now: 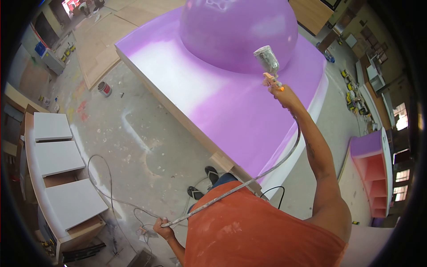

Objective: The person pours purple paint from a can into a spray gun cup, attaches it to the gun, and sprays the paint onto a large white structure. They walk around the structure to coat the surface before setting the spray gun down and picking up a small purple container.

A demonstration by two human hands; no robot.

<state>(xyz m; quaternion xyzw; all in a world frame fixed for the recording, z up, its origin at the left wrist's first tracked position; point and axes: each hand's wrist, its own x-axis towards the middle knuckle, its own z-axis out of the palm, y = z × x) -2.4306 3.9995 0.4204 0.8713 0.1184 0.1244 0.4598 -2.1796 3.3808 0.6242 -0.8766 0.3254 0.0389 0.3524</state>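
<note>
My right hand (281,94) is wrapped round the handle of a spray gun (270,78) with a metal cup on top, stretched out over a large panel (240,115). Purple paint covers much of the panel, with a white patch at its left part and white along the right edge. A big purple dome (240,35) rises from its far part. From the gun a hose (240,189) hangs down and crosses in front of my orange shirt. Low at the left, my left hand (164,228) is closed round that hose.
White drawer fronts (60,158) stand on a cabinet at the left. A paint can (104,89) sits on the floor. Hose loops (109,178) lie near my feet. At the right is a pink and purple shelf unit (373,169). People (84,8) are far off at top left.
</note>
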